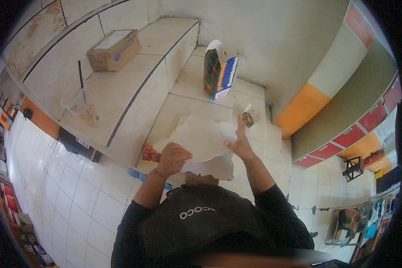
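Observation:
A white sheet (201, 134) with a wavy, scalloped edge lies over the tiled counter in front of me. My left hand (172, 157) is closed at its near left edge, fingers curled and pinching the paper. Beside the right edge is my right hand (242, 142), fingers stretched up and thumb apart; whether the thumb touches the sheet I cannot tell. Nearer my body, a second white piece (216, 168) shows below the first. A red and yellow packet (151, 153) sits by my left hand. Just beyond my right fingers is a small green-and-red patterned item (248, 118) with a white tip.
At the back stand a dark patterned stack (211, 71) and a blue and yellow package (227, 78). The raised ledge on the left holds a cardboard box (114, 50) and a clear cup (82, 109) with a dark straw. A black stool (353, 169) is on the floor at right.

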A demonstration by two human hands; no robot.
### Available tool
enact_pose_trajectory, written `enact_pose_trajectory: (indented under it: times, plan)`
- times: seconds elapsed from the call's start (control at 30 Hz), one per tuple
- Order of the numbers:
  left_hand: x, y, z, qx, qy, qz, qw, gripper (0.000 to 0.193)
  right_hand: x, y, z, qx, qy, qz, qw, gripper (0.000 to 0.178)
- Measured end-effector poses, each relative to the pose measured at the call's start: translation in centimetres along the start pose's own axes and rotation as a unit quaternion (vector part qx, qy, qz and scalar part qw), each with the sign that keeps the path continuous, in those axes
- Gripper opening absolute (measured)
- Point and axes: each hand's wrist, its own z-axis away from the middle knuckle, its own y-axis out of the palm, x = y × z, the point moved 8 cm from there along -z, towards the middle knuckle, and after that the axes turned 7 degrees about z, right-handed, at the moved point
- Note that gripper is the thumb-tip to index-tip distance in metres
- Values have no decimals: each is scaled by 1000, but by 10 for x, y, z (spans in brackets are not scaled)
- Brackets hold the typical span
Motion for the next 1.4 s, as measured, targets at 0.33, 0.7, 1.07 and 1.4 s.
enact_pose_trajectory:
  times: [0.33,0.7,1.07,1.4]
  plan:
    - [13,-41,20,-100,-140,-109,979,36,-45,14,36,90,318,-104,938,82]
    - [5,56,36,232,-101,-212,944,44,-72,59,81,-11,362,-254,897,70]
    - [24,56,48,185,-141,-137,963,31,64,11,60,186,-233,356,886,47]
    - [68,38,36,123,-437,-17,891,29,-19,43,26,236,10,212,948,28]
